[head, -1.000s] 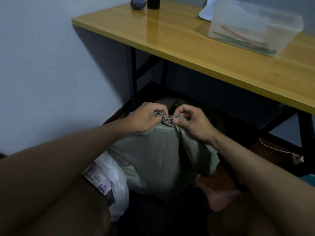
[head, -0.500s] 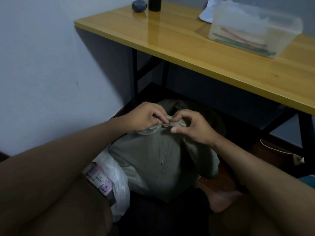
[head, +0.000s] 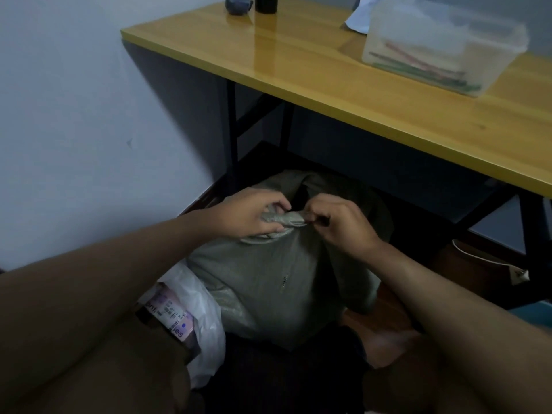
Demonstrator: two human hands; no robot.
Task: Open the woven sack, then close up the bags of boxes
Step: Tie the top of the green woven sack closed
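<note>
A grey-green woven sack [head: 268,282] stands on the floor under the table's front edge, between my knees. Its gathered, twisted mouth [head: 283,219] points up. My left hand [head: 248,213] grips the left side of that twisted neck. My right hand [head: 337,222] pinches the right end of it with thumb and fingers. A white plastic bag [head: 197,312] holding a labelled box [head: 171,318] lies at the sack's lower left, its top loose. What the sack holds is hidden.
A yellow wooden table [head: 343,85] on black legs [head: 232,144] overhangs the sack. On it stand a translucent plastic tub [head: 442,46], a dark cylinder [head: 265,3] and a small dark round object [head: 237,7]. A wall [head: 74,115] closes the left. A white cable [head: 490,261] lies at right.
The twisted neck has loosened: my hands have drawn slightly apart along it, and a dark gap now shows behind the sack's mouth.
</note>
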